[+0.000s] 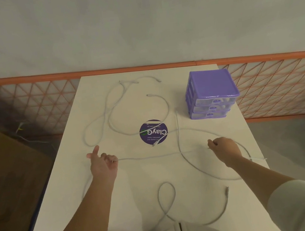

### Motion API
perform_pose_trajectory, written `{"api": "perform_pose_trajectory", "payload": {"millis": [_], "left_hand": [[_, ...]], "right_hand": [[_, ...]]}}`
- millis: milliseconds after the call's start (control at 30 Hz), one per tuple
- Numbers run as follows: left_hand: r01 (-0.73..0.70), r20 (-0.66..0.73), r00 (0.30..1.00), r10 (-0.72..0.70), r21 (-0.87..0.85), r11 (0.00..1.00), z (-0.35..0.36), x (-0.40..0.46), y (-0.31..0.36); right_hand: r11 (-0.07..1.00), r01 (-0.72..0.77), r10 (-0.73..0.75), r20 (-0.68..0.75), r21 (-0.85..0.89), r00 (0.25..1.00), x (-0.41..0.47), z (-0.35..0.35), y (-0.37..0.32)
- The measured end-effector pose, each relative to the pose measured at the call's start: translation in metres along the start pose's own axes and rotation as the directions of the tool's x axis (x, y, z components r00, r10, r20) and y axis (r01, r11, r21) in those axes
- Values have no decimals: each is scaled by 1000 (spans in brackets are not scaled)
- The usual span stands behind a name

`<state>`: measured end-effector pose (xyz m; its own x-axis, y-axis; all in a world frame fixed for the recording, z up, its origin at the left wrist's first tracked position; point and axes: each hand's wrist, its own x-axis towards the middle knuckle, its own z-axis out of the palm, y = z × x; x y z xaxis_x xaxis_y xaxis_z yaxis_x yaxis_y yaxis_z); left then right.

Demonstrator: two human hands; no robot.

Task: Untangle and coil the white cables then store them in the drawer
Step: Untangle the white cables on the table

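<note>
Between left hand and right hand, white cable stretches, pinched.

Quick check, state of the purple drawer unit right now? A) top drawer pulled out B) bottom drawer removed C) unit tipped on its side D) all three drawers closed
D: the purple drawer unit stands upright at the table's far right with all three drawer fronts flush, none pulled out.
</note>
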<state>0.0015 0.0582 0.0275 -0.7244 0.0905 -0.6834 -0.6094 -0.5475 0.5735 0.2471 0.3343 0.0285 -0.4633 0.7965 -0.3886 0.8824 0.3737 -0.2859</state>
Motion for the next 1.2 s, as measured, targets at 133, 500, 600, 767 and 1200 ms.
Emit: {"api": "perform_pose_trajectory", "payload": {"millis": [133, 500, 600, 767, 1200], "left_hand": [[21, -5, 1000, -21, -41, 999, 6, 11, 5], [53, 60, 997, -55, 28, 998, 11, 6, 25], [58, 78, 995, -61, 38, 998, 14, 5, 29], [48, 119, 991, -58, 81, 996, 13, 3, 28], [136, 307, 929, -208, 239, 962, 26, -8, 32]], "right_hand": [[999, -10, 13, 59, -40, 998, 18, -1, -9], [990, -6, -34, 287, 138, 957, 36, 31, -47], [958, -11, -67, 262, 286, 963, 40, 43, -66], [955, -76, -43, 388, 286, 921, 39, 57, -90], [512, -129, -128, 224, 849, 966, 4, 53, -129]]}}
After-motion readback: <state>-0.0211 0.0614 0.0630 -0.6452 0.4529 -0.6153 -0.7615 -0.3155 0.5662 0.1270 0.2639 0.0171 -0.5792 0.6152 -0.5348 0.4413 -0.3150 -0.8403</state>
